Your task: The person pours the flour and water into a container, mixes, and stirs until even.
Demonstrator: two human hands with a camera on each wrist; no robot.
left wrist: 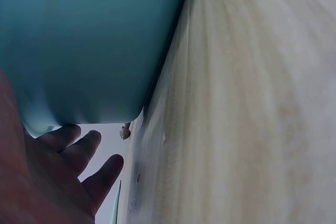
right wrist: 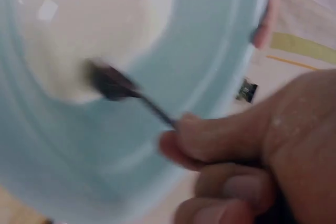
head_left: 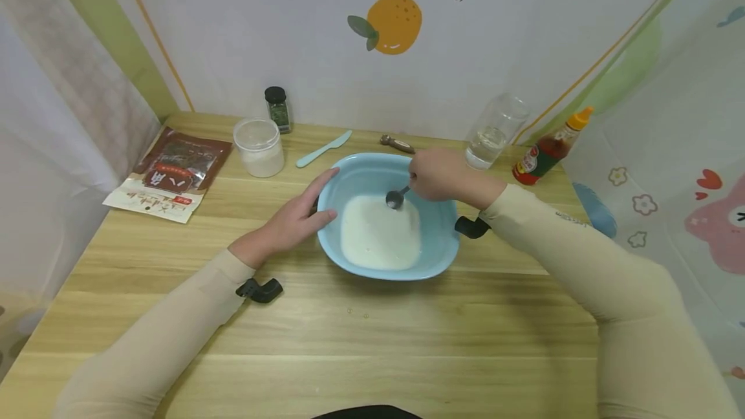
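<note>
A light blue basin [head_left: 445, 238] with white liquid [head_left: 378, 238] in it stands on the wooden table. My right hand [head_left: 438, 174] grips the handle of a small dark metal spoon [head_left: 395, 199] over the basin's far right side. Its bowl is at the liquid's edge and looks blurred in the right wrist view. At the basin's left rim lies my left hand [head_left: 289, 220], thumb on the rim and fingers spread along the outside. In the left wrist view those fingers [left wrist: 102, 179] look loosely extended beside the basin wall [left wrist: 94, 45].
Behind the basin are a pale blue spreader knife [head_left: 323, 149] and a small brown item [head_left: 398, 143]. A jar of white contents [head_left: 259, 159], a herb jar [head_left: 278, 110] and a brown packet [head_left: 171, 173] stand left. A glass [head_left: 487, 144] and a red sauce bottle [head_left: 544, 155] stand right.
</note>
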